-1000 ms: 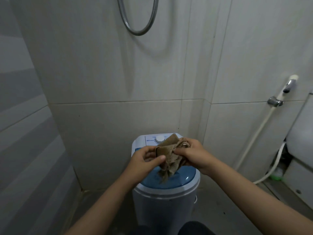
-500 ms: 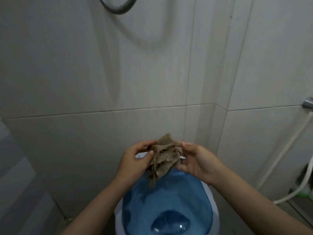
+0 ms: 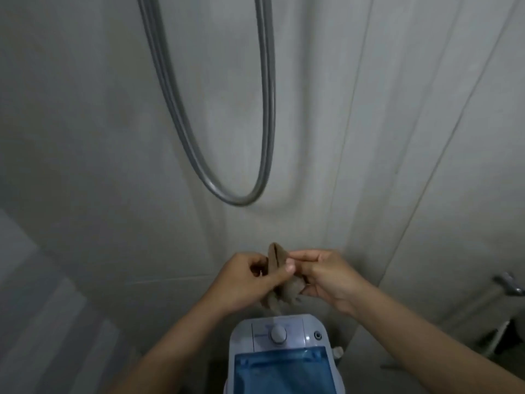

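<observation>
Cloth (image 3: 279,275) between both hands (image 3: 244,280), above the washer (image 3: 279,351).

Small white plastic washing machine (image 3: 241,345) at bottom centre, close to grey tiled wall (image 3: 113,137) corner. On its top: round white dial (image 3: 277,334), small dark round socket (image 3: 317,335) just right of dial, translucent blue rectangular lid (image 3: 281,373) nearer viewer.

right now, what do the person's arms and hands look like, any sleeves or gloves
The left forearm and right forearm are bare, no sleeves in view. The left hand and right hand wear no gloves; no watch, bracelet or ring shows, though the picture is blurred.
</observation>
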Motion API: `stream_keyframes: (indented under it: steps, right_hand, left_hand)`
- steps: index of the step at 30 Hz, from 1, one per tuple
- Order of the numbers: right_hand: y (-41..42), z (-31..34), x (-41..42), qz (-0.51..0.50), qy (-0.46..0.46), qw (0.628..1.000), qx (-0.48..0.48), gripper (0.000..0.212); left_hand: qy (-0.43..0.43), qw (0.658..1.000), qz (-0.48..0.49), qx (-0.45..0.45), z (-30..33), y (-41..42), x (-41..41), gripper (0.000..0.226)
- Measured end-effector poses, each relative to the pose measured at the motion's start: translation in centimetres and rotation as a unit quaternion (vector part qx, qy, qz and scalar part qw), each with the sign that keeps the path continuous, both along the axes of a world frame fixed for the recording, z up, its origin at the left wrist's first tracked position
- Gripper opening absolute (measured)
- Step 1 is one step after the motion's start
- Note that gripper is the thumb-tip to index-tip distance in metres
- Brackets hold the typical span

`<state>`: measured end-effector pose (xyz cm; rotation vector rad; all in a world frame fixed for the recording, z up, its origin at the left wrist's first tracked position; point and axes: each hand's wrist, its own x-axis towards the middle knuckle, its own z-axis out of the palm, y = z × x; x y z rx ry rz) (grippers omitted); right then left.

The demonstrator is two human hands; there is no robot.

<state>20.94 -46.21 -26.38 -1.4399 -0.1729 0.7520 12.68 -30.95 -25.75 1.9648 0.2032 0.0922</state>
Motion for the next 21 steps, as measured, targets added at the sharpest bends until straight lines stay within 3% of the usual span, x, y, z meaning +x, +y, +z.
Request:
stream_keyframes:
  steps: [4,9,15,19,21]
  right_hand:
    - [-0.6,13.1,-1.4,0.021,-0.082,0.996,-0.032,0.011]
    - [-1.3,26.8,-2.8,0.052,-0.271,0.959,-0.055,0.021]
    - [0.4,35.3,-4.8,0.098,-0.480,0.869,-0.066,0.026]
    - [3.4,36.8,-6.4,0.128,-0.639,0.753,-0.089,0.014]
    - [5.6,36.6,-6.8,0.144,-0.675,0.719,-0.080,0.015]
  left_hand:
    - [-0.021,1.000,0.015,-0.005,11.3,0.2,-1.5,0.015]
    - [-0.057,0.995,0.076,-0.001,22.6,1.3,-5.0,0.005]
    - [-0.153,0.970,0.169,0.086,30.6,3.8,-8.9,0.016]
    - [-0.204,0.919,0.251,0.225,32.5,5.6,-11.4,0.023]
    - [-0.218,0.897,0.271,0.273,32.8,6.9,-13.0,0.025]
